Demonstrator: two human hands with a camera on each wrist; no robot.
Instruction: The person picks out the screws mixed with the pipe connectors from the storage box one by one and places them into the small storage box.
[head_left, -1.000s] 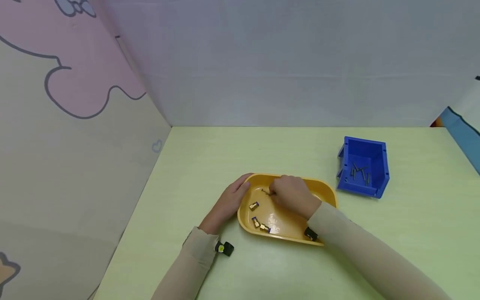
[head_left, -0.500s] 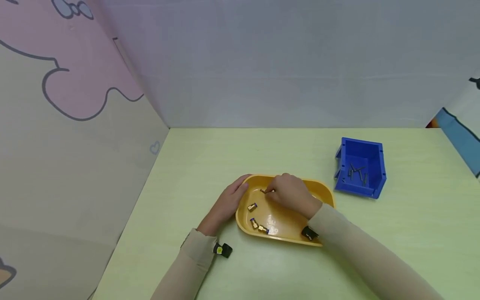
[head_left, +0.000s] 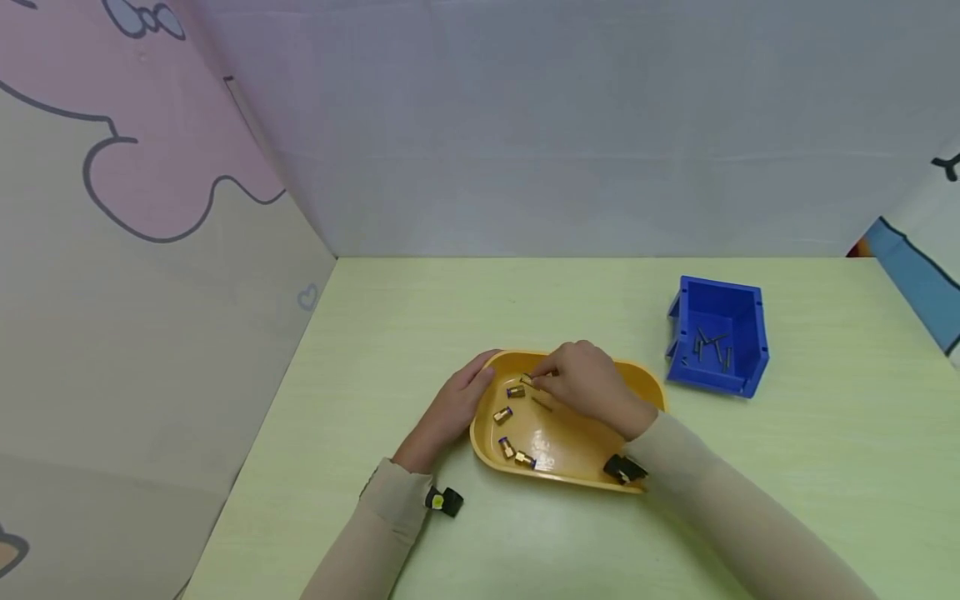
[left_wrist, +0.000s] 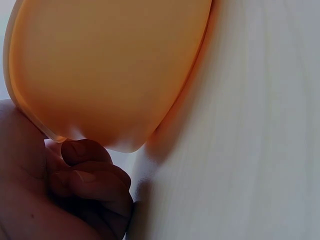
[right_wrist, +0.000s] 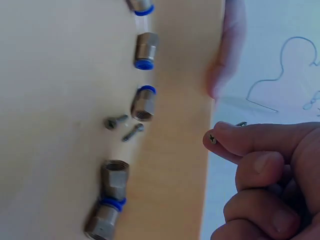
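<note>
right hand (head_left: pixel 592 387) lifts slightly | pinches screw (right_wrist: pixel 213 138) above yellow tray (head_left: pixel 645 377) | blue bin (head_left: pixel 716 333) to its right | left hand (head_left: pixel 453 408) grips tray rim

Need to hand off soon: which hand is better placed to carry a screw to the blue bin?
Right. The right hand already pinches a screw and is nearer the blue bin; the left hand grips the yellow tray.

table (head_left: pixel 420 317): pale green | back wall (head_left: pixel 570 125): grey | left panel (head_left: pixel 135 250): pink-and-cream cartoon print
</note>
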